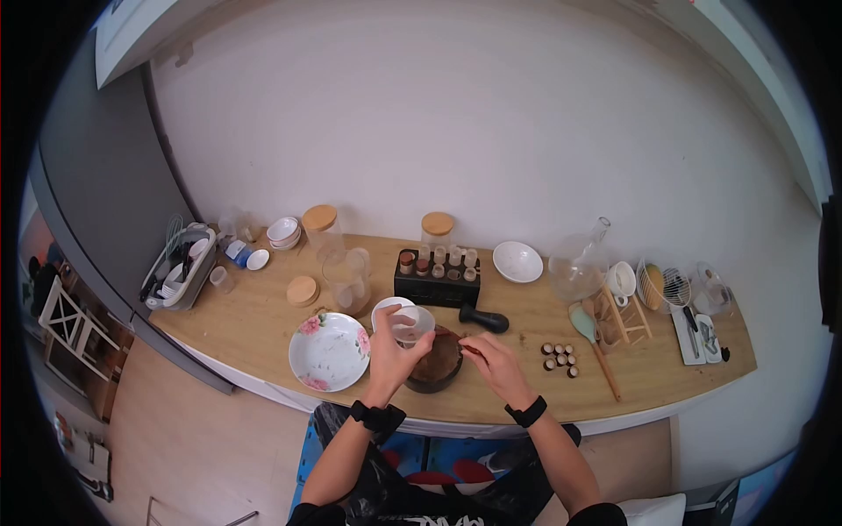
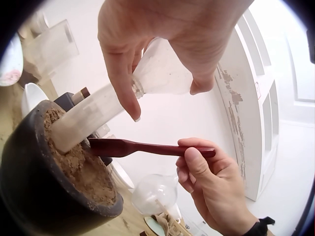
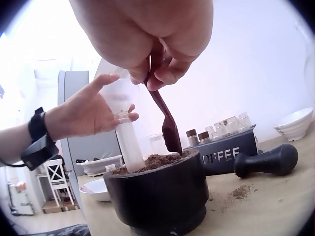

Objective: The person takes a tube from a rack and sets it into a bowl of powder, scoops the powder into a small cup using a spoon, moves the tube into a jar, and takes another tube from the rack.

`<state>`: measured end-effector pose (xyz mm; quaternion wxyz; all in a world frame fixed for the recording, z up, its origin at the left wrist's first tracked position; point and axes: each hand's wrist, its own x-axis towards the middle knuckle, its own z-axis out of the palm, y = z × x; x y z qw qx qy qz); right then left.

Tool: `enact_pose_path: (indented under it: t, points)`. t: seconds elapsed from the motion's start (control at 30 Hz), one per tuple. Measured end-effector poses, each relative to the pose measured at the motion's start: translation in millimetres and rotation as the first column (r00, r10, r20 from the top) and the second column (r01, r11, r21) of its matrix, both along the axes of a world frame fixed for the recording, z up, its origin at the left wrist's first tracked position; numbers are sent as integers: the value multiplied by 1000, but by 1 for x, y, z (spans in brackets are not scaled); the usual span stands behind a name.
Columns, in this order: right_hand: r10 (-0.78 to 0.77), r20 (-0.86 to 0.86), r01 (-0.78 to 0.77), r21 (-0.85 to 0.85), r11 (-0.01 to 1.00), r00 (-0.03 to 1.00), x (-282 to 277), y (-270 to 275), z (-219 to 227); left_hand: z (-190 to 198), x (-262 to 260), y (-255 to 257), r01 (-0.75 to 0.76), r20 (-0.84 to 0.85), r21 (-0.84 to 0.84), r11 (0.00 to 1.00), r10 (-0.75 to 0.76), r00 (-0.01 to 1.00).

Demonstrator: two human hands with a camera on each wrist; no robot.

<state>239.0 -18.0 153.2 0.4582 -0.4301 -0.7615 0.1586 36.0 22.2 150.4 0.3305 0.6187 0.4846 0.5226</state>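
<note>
matt black stone mortar (image 3: pixel 157 196), glossy red spoon (image 2: pixel 142 147), translucent plastic funnel (image 2: pixel 123 93)

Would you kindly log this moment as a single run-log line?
left hand: holds funnel, spout in powder | right hand: pinches red spoon over mortar | pestle: lying on table

From the head view, the left hand (image 1: pixel 392 351) covered most of the funnel (image 1: pixel 410 326), and the mortar (image 1: pixel 436 359) sat half hidden behind both hands. The red spoon (image 1: pixel 471 348) was too small there to make out. In the right wrist view, the spoon's handle vanished inside the right hand (image 3: pixel 147 37), whose upper part the top edge cut off.
</note>
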Motion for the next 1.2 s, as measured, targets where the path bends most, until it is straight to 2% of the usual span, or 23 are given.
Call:
enact_pose_path:
  t: [0.03, 0.23, 0.37, 0.43, 0.47, 0.53, 0.57, 0.63, 0.67, 0.73, 0.87, 0.93, 1.0, 1.13, 1.2]
  points:
    - [30, 16, -30, -9, 1000, 999, 0, 1, -1, 0, -1, 0, -11, -33, 41, 999, 13, 999]
    - [38, 108, -38, 1, 999, 993, 3, -1, -11, 3, -2, -1, -6, -26, 33, 999, 6, 1000]
    - [5, 85, -5, -6, 1000, 996, 5, -6, -17, 1, 0, -1, -6, -9, 48, 999, 6, 1000]
    - [-70, -19, 69, -55, 996, 997, 5, -8, -20, 0, 0, -1, 16, 43, -16, 1000, -15, 999]
    - [-70, -19, 69, -55, 996, 997, 4, -8, -21, 2, 0, -1, 16, 42, -16, 1000, -15, 999]
    - [-169, -91, 154, -151, 976, 981, 2, -7, -23, 5, 0, -3, 17, 21, -31, 999, -16, 1000]
    - [-168, -91, 154, -151, 977, 982, 3, -6, -27, 4, -1, -2, 16, 21, -30, 999, -16, 1000]
    - [-237, -172, 184, -277, 943, 956, 4, -1, -37, 1, -1, -1, -4, -39, 50, 999, 6, 999]
    - [-237, -172, 184, -277, 943, 956, 4, 2, -40, 2, -1, -1, -5, -39, 50, 999, 7, 999]
    - [-294, -313, 148, -416, 897, 903, 5, 7, -43, 3, 0, -2, 2, -26, 37, 999, -1, 1000]
    - [-328, -396, 129, -451, 883, 858, 5, 14, -52, 3, 0, -2, 7, -29, 54, 999, -6, 1000]
    - [-339, -460, 93, -478, 873, 820, 6, 18, -57, 4, 0, -2, 33, 22, -16, 999, -32, 999]
    - [-353, -497, 75, -495, 866, 792, 12, 20, -63, -2, -1, 0, 33, 12, 15, 999, -33, 999]
    - [-408, -562, 32, -560, 828, 720, 18, 14, -53, -7, -3, 1, 34, 28, 44, 998, -36, 999]
    - [-394, -572, 25, -546, 838, 719, 22, 14, -45, -6, -3, 1, 28, 9, 59, 998, -29, 1000]
